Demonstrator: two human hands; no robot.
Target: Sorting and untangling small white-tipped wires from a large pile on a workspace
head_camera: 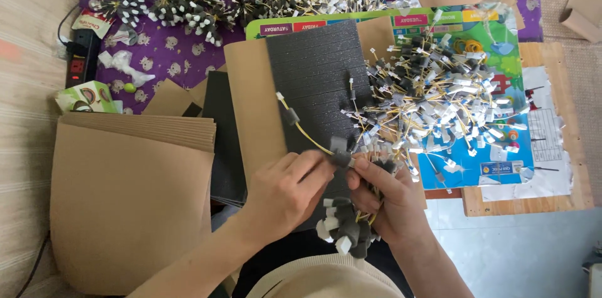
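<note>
Both hands meet low in the middle of the view: the left hand (291,188) pinches, between thumb and fingertips, a small grey foam block threaded on a thin yellow wire (305,132), which arcs up and to the left over the dark foam sheet and ends in a little white connector. Touching it from the right, the right hand (389,201) is closed around a bundle of finished wires (345,229), its fingers curled over the stems while the grey foam pieces and white ends bristle out below the fist. Under and just above the hands lies a black foam sheet (320,78) scored into narrow strips, resting on a brown cardboard backing (248,104). To its right, a loose pile of wires with foam and white connectors (433,100) spreads over a colourful printed board (495,41), which sits on a wooden board (561,122). Left of the hands, a stack of brown cardboard sheets (125,204) covers the lap area. Farther up, on a purple patterned cloth (169,53), round bunches of finished wires (182,0) lie beside a black power strip (76,63) at the left edge.
</note>
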